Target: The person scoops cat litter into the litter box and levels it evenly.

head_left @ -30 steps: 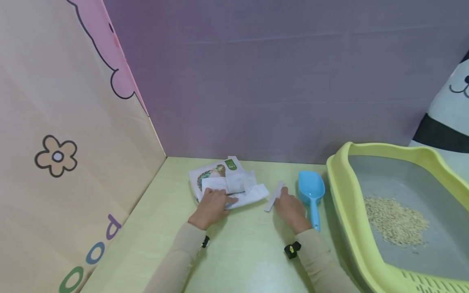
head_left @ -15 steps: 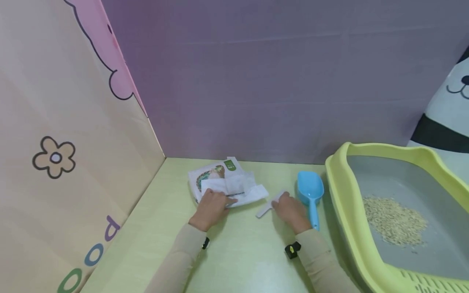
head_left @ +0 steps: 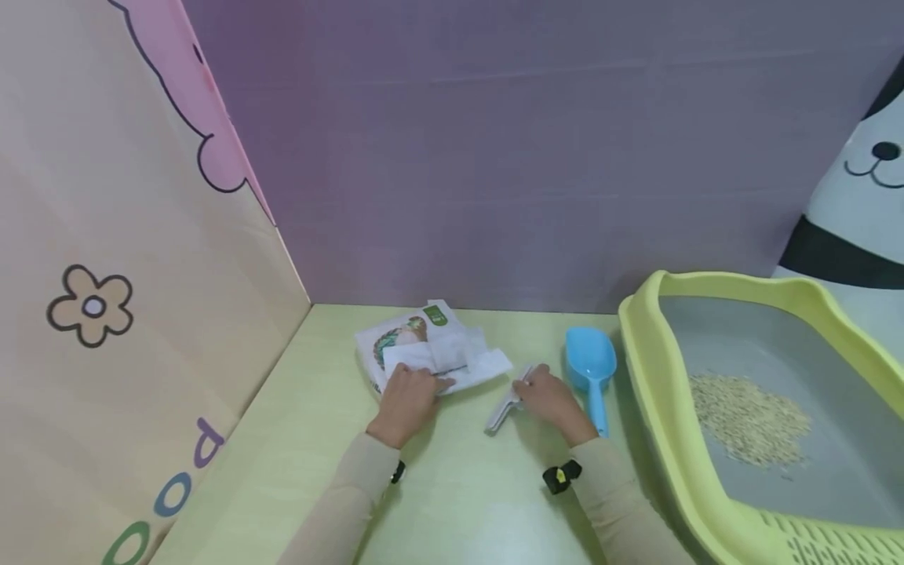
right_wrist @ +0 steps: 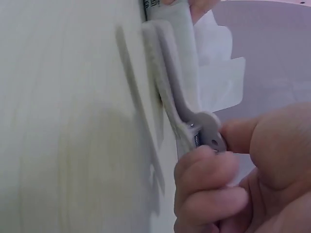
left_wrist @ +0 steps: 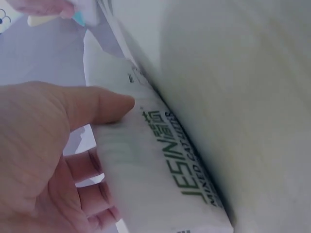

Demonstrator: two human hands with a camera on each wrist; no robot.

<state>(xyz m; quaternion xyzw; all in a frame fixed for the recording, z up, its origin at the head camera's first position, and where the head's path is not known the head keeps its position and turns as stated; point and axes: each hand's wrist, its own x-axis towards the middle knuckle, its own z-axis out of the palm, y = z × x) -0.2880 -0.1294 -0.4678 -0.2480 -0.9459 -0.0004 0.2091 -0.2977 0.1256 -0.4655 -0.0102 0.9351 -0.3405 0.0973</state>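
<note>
A white cat litter bag (head_left: 395, 337), its top folded over, lies at the back of the table. My left hand (head_left: 408, 400) holds the folded edge, thumb along the printed side (left_wrist: 170, 160) and fingers behind it in the left wrist view. My right hand (head_left: 554, 400) pinches a light grey bag clip (head_left: 503, 412) by its spring end, just right of the bag. In the right wrist view the long arms of the clip (right_wrist: 170, 73) stand slightly apart and point toward the bag, with a small spring showing near the fingers.
A blue litter scoop (head_left: 592, 357) lies right of my right hand. Farther right stands a yellow-green litter tray (head_left: 681, 439) with a heap of pale litter pellets (head_left: 752, 420). A purple backdrop (head_left: 459, 157) rises behind the table, and a printed panel (head_left: 141, 235) bounds the left.
The clip has turned in my right hand, its free end swinging toward me and left, and its two arms now show. My left hand stays on the bag.
</note>
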